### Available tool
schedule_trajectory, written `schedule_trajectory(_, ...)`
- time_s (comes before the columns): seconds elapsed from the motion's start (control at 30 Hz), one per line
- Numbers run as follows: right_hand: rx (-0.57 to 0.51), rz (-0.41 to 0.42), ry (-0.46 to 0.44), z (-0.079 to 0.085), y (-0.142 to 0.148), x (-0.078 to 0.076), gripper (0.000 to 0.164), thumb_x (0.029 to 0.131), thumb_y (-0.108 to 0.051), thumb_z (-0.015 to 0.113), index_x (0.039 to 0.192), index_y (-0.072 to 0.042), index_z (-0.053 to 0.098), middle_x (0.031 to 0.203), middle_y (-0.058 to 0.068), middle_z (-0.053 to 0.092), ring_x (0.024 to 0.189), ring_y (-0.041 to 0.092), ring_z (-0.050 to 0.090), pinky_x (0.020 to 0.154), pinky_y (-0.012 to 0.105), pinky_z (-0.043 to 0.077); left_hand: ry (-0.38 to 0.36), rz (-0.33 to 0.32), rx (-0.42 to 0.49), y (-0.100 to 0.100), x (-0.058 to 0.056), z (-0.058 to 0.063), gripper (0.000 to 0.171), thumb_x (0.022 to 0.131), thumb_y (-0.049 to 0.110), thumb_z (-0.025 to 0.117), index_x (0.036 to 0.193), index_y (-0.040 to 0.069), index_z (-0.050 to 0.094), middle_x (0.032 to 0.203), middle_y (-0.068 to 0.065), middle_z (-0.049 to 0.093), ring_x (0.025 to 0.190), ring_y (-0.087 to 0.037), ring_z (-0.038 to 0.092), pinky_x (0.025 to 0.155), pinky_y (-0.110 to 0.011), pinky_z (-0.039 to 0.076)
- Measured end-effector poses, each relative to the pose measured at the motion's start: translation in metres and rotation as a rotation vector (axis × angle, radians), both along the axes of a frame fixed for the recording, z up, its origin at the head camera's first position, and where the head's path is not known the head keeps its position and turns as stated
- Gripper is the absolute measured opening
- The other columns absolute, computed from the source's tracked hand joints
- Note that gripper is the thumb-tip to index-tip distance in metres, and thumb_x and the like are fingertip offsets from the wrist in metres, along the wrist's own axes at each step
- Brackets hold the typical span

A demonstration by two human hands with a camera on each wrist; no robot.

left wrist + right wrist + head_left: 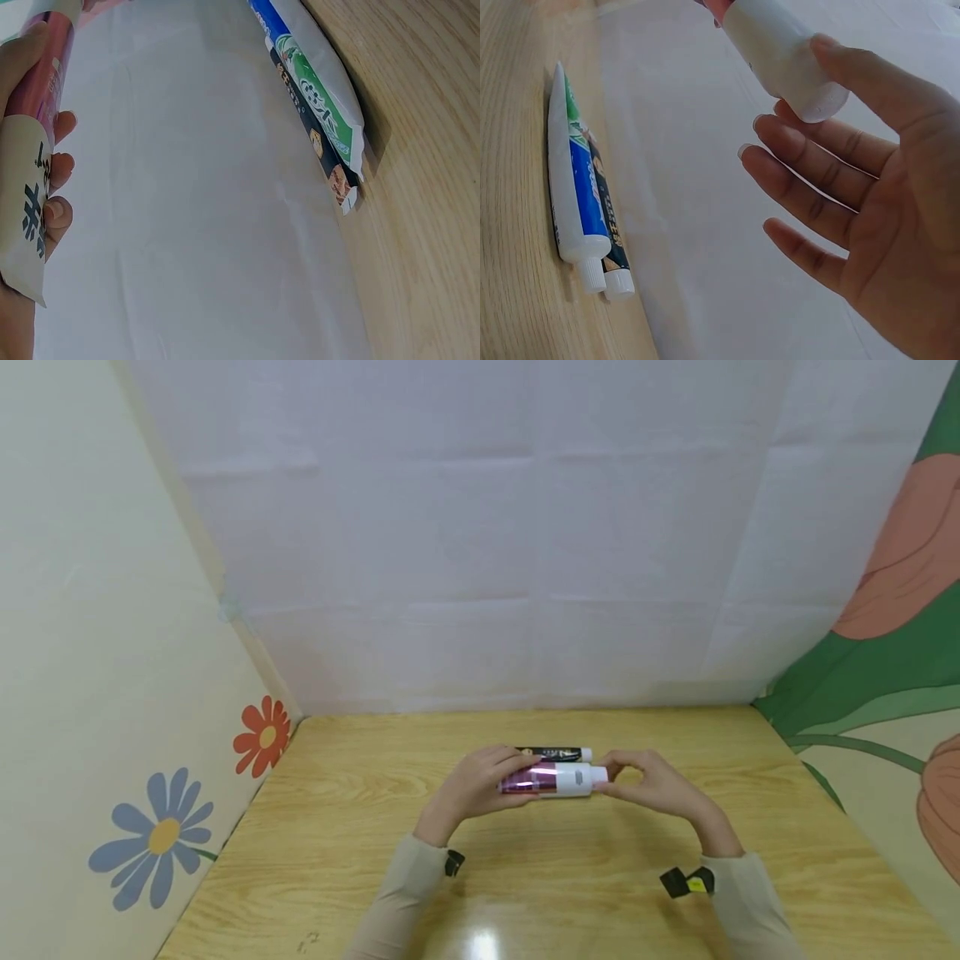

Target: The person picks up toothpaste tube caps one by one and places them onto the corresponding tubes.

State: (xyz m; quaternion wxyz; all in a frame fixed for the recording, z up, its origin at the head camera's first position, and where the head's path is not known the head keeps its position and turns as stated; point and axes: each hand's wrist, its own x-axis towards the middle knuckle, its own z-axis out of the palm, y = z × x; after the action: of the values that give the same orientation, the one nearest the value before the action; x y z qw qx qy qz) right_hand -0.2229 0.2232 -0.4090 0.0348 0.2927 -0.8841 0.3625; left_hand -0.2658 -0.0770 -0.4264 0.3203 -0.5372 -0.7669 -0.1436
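My left hand [476, 789] grips a metallic pink and white squeeze tube [572, 780], held lengthwise above the table. In the left wrist view the fingers wrap the pink part of this tube [46, 75], and its flat crimped end with large black characters points toward the wrist. At the other end, my right hand [651, 783] pinches the white cap [599, 777] between thumb and index finger. The right wrist view shows the thumb on the cap [816, 97], the other fingers of this hand [885, 165] spread and away from it.
Two more tubes lie side by side on the wooden table [337, 860] behind the held one: a white, green and blue tube [590, 187] and a black tube [558, 754], both with white caps. A white sheet [487, 543] hangs at the table's back edge.
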Motion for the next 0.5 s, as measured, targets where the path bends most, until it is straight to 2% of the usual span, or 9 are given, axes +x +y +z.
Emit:
schedule_trajectory(0.13,-0.002,0.001,0.025,0.0014,-0.0019,0.0009,0.022,0.081,-0.029,0.072,0.101,-0.024,0.065,0.087,-0.014,0.064,0.08,0.005,0.057,0.083,0.044,0.041,-0.015,0.009,0.003,-0.0004,0.0008,-0.0005,0.055,0.072,0.04,0.078,0.118,0.013,0.062,0.101,-0.001,0.065,0.088,-0.012,0.063,0.077,-0.023,0.053)
schedule_trajectory(0.3,0.015,-0.005,0.04,0.0012,-0.0013,0.0009,0.016,0.081,-0.027,0.072,0.095,-0.024,0.065,0.086,-0.016,0.063,0.08,0.004,0.057,0.082,0.042,0.042,-0.052,0.013,0.006,-0.0001,0.0024,-0.0001,0.056,0.07,0.039,0.079,0.118,0.014,0.062,0.1,-0.001,0.065,0.087,-0.012,0.063,0.076,-0.022,0.053)
schedule_trajectory(0.5,0.047,-0.001,0.044,-0.0012,-0.0006,-0.0007,0.017,0.083,-0.03,0.07,0.097,-0.022,0.065,0.084,-0.016,0.063,0.078,0.003,0.057,0.08,0.04,0.044,-0.122,0.038,-0.036,-0.0017,0.004,-0.0002,0.055,0.075,0.044,0.074,0.12,0.015,0.06,0.101,-0.001,0.065,0.086,-0.011,0.062,0.074,-0.022,0.052)
